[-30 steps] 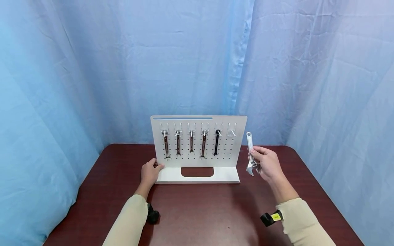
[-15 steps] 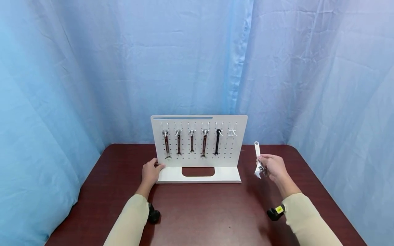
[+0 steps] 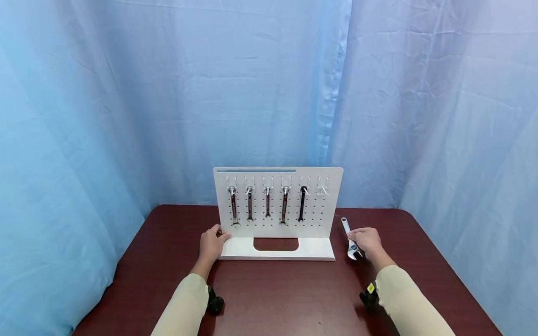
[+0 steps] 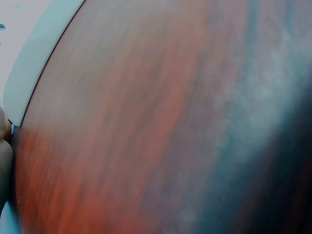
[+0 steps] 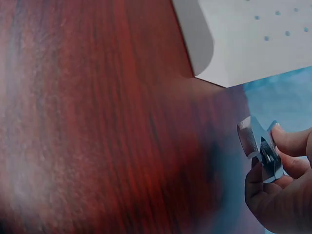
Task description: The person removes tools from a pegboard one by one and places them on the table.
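Note:
A white pegboard stand (image 3: 277, 231) stands upright on the table. My left hand (image 3: 212, 243) grips its lower left edge, thumb in front; in the left wrist view only a bit of that hand shows. To the right of the stand, my right hand (image 3: 367, 240) holds a silver adjustable wrench (image 3: 352, 252) between thumb and fingers, low over the table. Its ring end points away and its jaws point toward me. Close up in the right wrist view, the head of the adjustable wrench (image 5: 268, 155) pokes out from the fingers. Whether it touches the table, I cannot tell.
Several wrenches hang in a row on the board's hooks, among them a black wrench (image 3: 302, 205). A wire hook (image 3: 322, 191) sits at the row's right end. Under everything is a dark red-brown table (image 3: 277, 294), with blue curtains (image 3: 252, 93) around it.
My right hand has moved the adjustable wrench down toward the table, after first shifting right from beside the board. The left hand stays on the stand. The head view has tilted slightly.

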`<act>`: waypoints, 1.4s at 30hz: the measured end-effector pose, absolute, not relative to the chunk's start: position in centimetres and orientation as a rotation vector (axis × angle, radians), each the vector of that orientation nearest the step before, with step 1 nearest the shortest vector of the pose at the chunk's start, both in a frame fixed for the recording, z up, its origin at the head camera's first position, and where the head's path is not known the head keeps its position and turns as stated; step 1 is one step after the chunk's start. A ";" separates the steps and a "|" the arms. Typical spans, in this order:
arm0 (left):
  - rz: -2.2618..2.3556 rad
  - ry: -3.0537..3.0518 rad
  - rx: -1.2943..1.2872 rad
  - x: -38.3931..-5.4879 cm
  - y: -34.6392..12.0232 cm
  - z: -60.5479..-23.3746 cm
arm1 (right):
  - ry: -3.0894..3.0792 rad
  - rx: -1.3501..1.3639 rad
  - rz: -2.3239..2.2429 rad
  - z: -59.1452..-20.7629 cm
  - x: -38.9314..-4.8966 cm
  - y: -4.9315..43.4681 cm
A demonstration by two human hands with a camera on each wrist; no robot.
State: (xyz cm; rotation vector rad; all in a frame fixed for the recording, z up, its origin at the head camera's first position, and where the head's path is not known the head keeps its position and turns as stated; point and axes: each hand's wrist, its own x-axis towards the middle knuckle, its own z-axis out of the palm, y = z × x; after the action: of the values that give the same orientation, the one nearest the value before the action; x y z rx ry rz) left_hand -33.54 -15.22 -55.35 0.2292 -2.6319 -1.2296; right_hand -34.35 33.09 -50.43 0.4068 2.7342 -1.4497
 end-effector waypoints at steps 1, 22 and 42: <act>-1.229 -2.631 0.230 -33.6 -15.2 -55.4 | 2.755 0.398 -1.413 -50.7 -34.5 33.0; -1.218 -2.610 0.225 -33.8 -15.3 -55.0 | 2.938 0.406 -1.076 -51.3 -35.7 31.7; -1.209 -2.616 0.207 -33.7 -15.1 -55.1 | 2.969 0.410 -1.058 -51.4 -35.1 32.8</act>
State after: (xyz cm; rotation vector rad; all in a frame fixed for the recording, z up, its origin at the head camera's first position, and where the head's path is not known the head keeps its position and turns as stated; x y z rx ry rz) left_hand -33.73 -15.09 -55.05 0.2072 -2.6159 -1.2094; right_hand -35.11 32.81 -51.37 0.4105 2.9693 -1.0582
